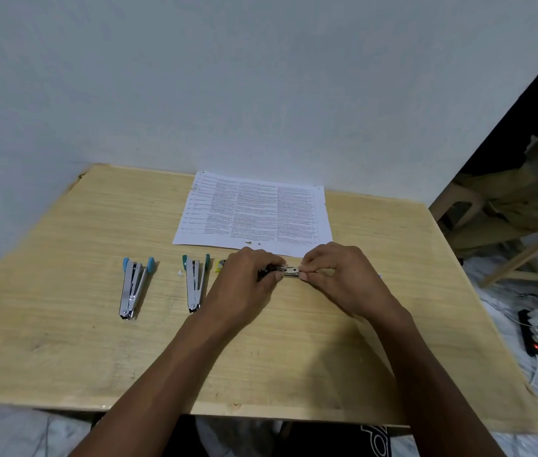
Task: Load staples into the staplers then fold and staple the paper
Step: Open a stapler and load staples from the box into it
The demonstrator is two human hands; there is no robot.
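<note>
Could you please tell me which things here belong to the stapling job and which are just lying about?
Job: held stapler, gripped by left hand and pinched by right hand; blue stapler, open; green stapler, open; printed paper.
Lying about: power strip on the floor; plastic stool.

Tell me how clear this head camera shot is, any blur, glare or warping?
Head view: soft, even light, no glare on the table; the wide lens stretches the frame's corners; print on the paper is too soft to read; the silver stapler pinched between left hand and right hand is small and mostly hidden.
</note>
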